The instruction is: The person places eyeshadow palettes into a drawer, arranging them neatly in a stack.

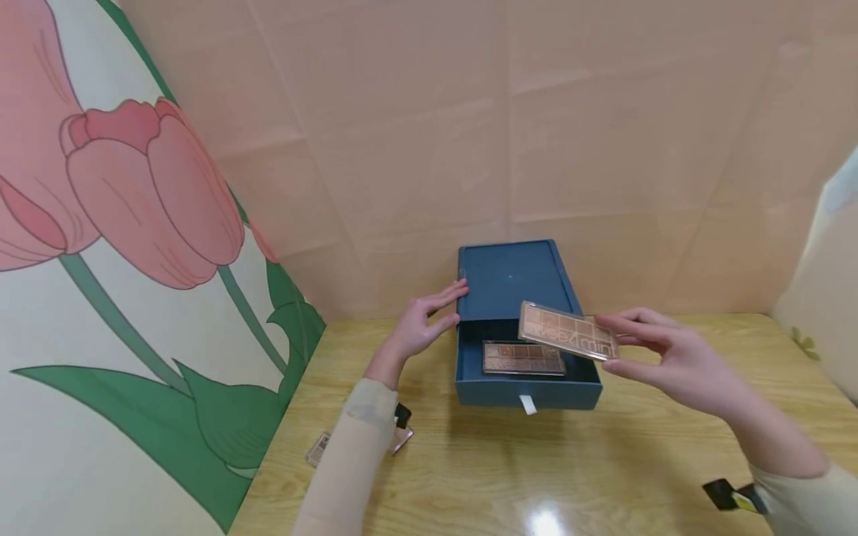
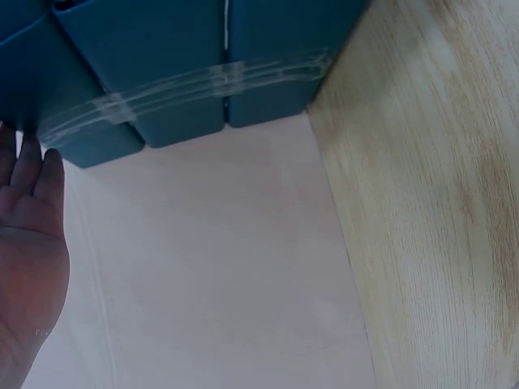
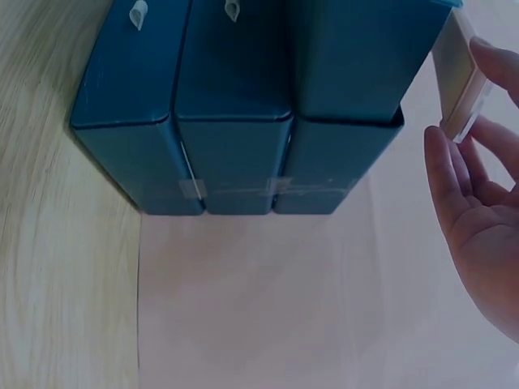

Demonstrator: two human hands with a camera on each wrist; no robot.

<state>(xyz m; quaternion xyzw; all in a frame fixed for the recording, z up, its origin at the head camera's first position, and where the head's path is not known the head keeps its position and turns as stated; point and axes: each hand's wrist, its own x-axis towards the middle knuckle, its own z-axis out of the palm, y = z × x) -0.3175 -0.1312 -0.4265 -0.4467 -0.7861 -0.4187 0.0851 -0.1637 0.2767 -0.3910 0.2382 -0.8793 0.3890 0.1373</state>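
A dark blue drawer unit (image 1: pixel 512 275) stands on the table, its three drawers stacked, the top drawer (image 1: pixel 492 394) pulled out. My right hand (image 1: pixel 680 361) pinches an eyeshadow palette (image 1: pixel 570 331) by its right end, thumb on one side and fingers on the other. The palette is tilted and hangs over the right part of that drawer. A second palette (image 1: pixel 523 359) lies inside it, partly overlapped by the held one in the head view. My left hand (image 1: pixel 415 325) rests its extended fingers against the unit's left side, also seen in the left wrist view.
On the wood-grain table (image 1: pixel 429 491), a small palette (image 1: pixel 318 449) and a pinkish flat item (image 1: pixel 401 439) lie partly hidden by my left forearm. A pinkish backdrop (image 1: pixel 402 149) rises behind the unit. A white pull tab (image 1: pixel 528 404) sticks out from the drawer front.
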